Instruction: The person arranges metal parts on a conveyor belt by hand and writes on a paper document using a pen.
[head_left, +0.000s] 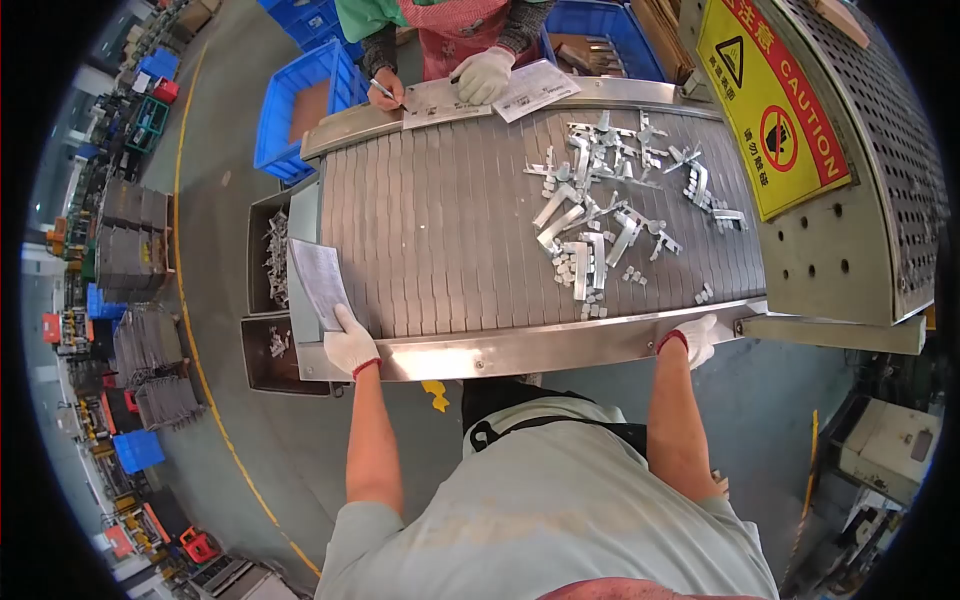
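Note:
My left hand (350, 343), in a white glove with a red cuff, is closed on the lower end of a printed paper sheet (318, 280) at the conveyor's left end. At the near metal rail (520, 345), my right hand (697, 338), gloved alike, has its fingers curled against the edge; part of them is hidden. Between and beyond my hands runs the slatted metal conveyor belt (430, 220). On its right half lies a loose heap of silvery metal castings (600, 200), with small pieces scattered around.
Across the belt, a person's gloved hand (483, 75) rests on papers (538, 90), while their other hand (384, 92) holds a pen. A perforated metal housing (850, 250) with a caution sign (770, 110) stands right. Blue crates (330, 75) and dark bins (262, 350) sit left.

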